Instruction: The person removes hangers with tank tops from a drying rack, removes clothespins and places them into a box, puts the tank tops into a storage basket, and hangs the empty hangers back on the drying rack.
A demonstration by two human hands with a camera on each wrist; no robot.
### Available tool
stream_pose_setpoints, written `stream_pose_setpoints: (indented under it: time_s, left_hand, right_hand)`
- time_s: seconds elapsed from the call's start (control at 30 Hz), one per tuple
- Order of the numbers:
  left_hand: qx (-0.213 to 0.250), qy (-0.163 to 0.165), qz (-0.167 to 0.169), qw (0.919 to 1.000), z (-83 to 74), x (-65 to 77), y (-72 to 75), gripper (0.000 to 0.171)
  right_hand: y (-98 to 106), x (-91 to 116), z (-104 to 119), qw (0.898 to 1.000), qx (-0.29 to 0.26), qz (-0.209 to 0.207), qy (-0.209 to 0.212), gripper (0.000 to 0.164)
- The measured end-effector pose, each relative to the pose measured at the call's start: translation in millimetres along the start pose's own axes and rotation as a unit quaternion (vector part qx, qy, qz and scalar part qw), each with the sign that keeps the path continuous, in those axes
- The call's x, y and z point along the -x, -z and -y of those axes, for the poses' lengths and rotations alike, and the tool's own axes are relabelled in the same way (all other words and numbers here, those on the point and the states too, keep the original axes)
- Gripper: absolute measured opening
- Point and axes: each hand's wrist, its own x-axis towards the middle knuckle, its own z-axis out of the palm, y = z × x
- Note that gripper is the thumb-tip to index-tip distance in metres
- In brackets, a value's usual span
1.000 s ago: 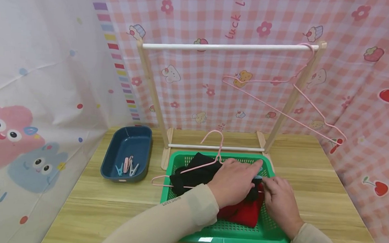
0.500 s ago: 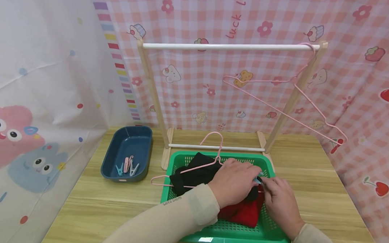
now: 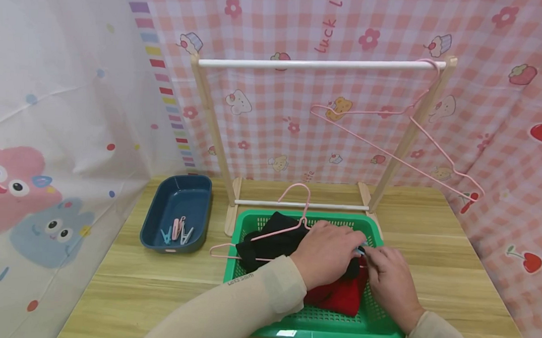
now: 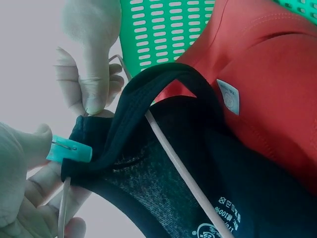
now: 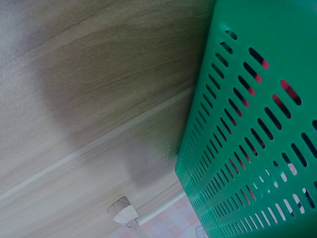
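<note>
A black garment (image 3: 267,254) with a strap lies over a pink hanger (image 3: 307,203) in the green basket (image 3: 327,336). My left hand (image 3: 326,252) pinches a light blue clothespin (image 4: 70,150), which sits at the edge of the black strap where the hanger wire runs. Just to the right, my right hand (image 3: 392,280) pinches the strap's end between thumb and fingers. Under the black garment is a red one (image 4: 267,99) with a small white label. The right wrist view shows the basket's slotted side (image 5: 277,29) and no hand.
A blue tray (image 3: 179,185) with several clothespins (image 3: 177,230) stands to the left. Behind the basket rises a wooden rack with a white rail (image 3: 321,65). Another pink hanger (image 3: 358,137) hangs at the rail's right end. A checked curtain (image 3: 277,28) backs the table.
My left fingers have curled in from a more stretched position, and the clothespin has shifted slightly down toward my right hand. My right hand has stayed in place.
</note>
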Motion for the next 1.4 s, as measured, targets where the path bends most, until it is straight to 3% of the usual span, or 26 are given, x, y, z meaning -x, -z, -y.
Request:
stream_pose_setpoints:
  time_s: [0.3, 0.53, 1.1, 1.4]
  left_hand:
    - [0.000, -0.011, -0.026, 0.9996, 2.0, 2.0, 1.5, 0.010]
    - [0.005, -0.021, -0.049, 0.9986, 2.0, 3.3, 2.0, 0.011]
    - [0.013, -0.046, -0.077, 0.9958, 1.6, 8.9, 11.0, 0.011]
    - [0.034, -0.063, -0.084, 0.9939, 5.0, 16.5, 20.5, 0.014]
  right_hand:
    - [-1, -1, 1, 1.000, 0.001, -0.011, 0.012, 0.024]
    - [1, -2, 2, 1.000, -0.001, 0.005, -0.001, 0.024]
    - [2, -1, 2, 1.000, 0.005, 0.006, 0.005, 0.021]
    - [3, 0, 4, 1.000, 0.002, 0.022, -0.012, 0.021]
